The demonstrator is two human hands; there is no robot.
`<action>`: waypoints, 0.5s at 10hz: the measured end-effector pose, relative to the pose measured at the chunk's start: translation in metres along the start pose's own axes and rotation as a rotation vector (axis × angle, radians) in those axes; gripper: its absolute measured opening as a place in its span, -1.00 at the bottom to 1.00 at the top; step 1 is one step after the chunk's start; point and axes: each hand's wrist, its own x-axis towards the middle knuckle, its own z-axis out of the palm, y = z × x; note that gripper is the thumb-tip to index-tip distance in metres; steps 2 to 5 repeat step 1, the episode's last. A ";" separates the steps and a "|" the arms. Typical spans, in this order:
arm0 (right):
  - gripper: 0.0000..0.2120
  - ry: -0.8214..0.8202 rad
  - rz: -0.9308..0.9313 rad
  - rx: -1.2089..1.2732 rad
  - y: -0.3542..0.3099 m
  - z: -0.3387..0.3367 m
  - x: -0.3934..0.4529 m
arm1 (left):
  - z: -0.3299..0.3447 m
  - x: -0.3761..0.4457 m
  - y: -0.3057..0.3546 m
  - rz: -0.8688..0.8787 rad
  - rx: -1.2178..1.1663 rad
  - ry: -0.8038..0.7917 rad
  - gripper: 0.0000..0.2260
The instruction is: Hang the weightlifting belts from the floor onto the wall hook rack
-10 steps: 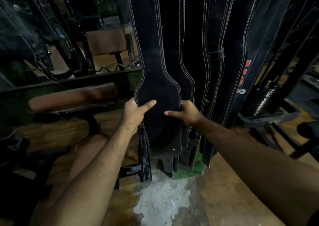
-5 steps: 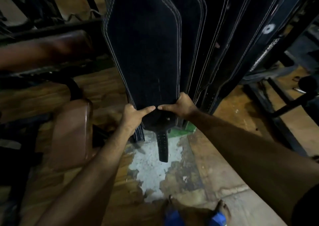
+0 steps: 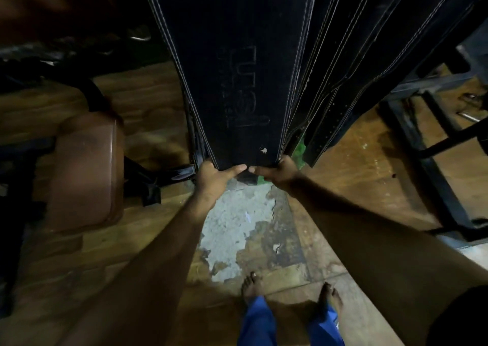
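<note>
The front belt (image 3: 237, 81) hung with its long axis vertical, lower end toward the floor (image 3: 237, 226), ahead of other belts (image 3: 343, 68). I had my left hand (image 3: 212, 180) and right hand (image 3: 281, 172) clamped on its lower edge, thumbs nearly touching.

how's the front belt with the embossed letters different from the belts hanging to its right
The front belt faces the camera flat, showing a wide face with embossed letters; the belts to its right show mostly stitched edges and narrower strips. The left hand and right hand grip the front belt's lower end; the others hang untouched. A punched strap end shows on the right ones, none on the front belt. All are black with pale stitching.
</note>
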 end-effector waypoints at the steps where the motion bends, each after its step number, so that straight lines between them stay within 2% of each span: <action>1: -0.71 0.119 0.135 0.164 -0.001 0.012 -0.008 | 0.008 -0.001 -0.008 -0.164 0.002 0.086 -0.58; 5: -0.71 0.119 0.135 0.164 -0.001 0.012 -0.008 | 0.008 -0.001 -0.008 -0.164 0.002 0.086 -0.58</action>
